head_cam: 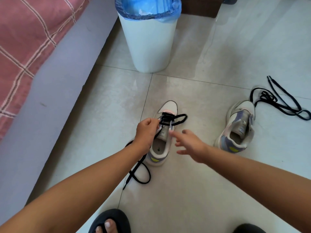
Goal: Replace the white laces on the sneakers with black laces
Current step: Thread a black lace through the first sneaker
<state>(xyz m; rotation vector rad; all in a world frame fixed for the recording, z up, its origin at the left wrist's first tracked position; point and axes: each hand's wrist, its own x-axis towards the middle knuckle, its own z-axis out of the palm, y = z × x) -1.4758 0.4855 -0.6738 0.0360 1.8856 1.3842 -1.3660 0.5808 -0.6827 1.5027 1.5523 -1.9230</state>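
Observation:
A white, grey and pink sneaker point(162, 145) stands on the floor, toe pointing away, with a black lace point(175, 118) threaded through its front eyelets. One end loops out to the right; the other trails down the left side to the floor point(139, 174). My left hand point(145, 132) pinches the lace at the sneaker's left eyelets. My right hand point(190, 144) hovers just right of the sneaker, fingers spread, holding nothing. A second sneaker point(239, 128) without laces stands to the right. Another black lace point(282, 101) lies loose on the floor beyond it.
A white bin with a blue bag point(148, 39) stands on the tiled floor behind the sneakers. A bed with a pink checked cover point(25, 39) and grey side runs along the left. My feet in black slippers point(109, 222) are at the bottom edge.

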